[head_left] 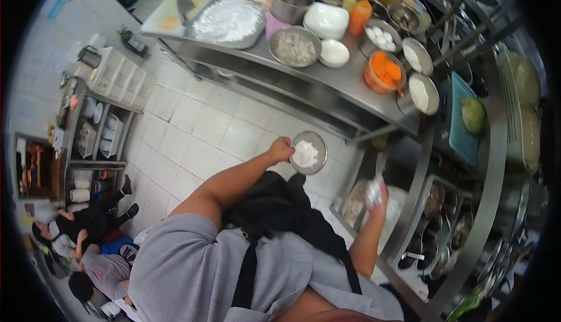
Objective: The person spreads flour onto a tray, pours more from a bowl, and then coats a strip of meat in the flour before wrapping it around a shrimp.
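Note:
My left hand (281, 150) grips the rim of a round metal bowl (318, 161) held low over the tiled floor. A heap of white powder (305, 154) lies in that bowl. On the right, my right hand (378, 200) is closed around a clear, crumpled-looking item (374, 192), blurred and too small to name. It is beside a lower shelf with a white plastic bag (397, 205) close by.
A steel table (304, 74) runs across the top with a tray of white powder (229, 23), a bowl of eggs (381, 39) and orange slices (385, 70). Metal shelving (491, 205) stands at right. Two people (105, 269) are at lower left.

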